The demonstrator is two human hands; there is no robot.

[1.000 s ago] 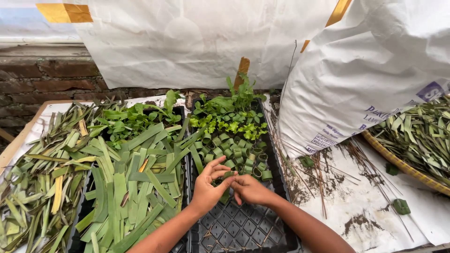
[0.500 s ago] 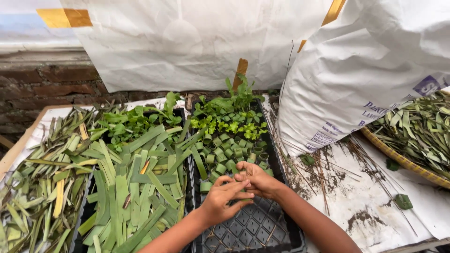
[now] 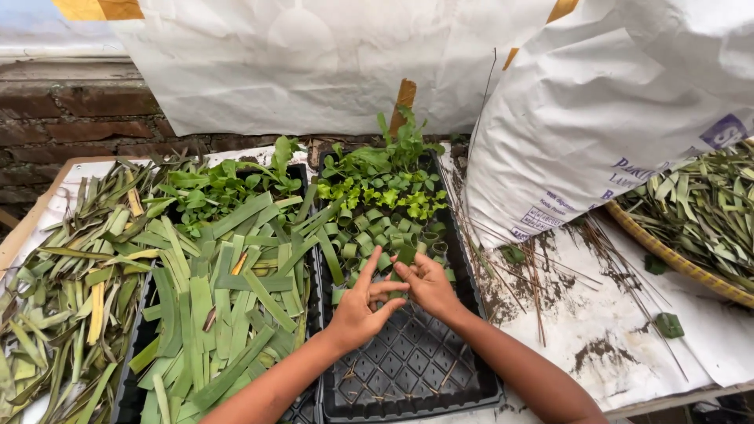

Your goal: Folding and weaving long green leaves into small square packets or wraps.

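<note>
1. Working over the near half of a black plastic seedling tray [image 3: 408,369], the person's two bare hands meet just in front of the last row of small rolled green leaf cups [image 3: 385,232].
2. The left hand [image 3: 363,308] has its fingers spread wide, index raised, thumb reaching toward the other hand; whether anything sits in its palm cannot be told.
3. The right hand [image 3: 428,284] has its fingers pinched narrow around one dark green rolled leaf cup [image 3: 406,256], held at the near edge of the filled rows.
4. That cup looks light, thin and springy; it would likely unroll or crush under pressure, so a gentle pinch across its sides near the rim seems the safest hold.
5. Farther off in the same tray stand leafy green seedlings [image 3: 381,177].
6. To the left lies a heap of long flat green leaf strips [image 3: 216,290] over a second tray, with duller, yellowing strips [image 3: 67,275] beyond.
7. To the right a white woven sack [image 3: 597,118] leans on the bench [image 3: 628,345], beside a shallow woven basket [image 3: 675,255] of leaves.
</note>
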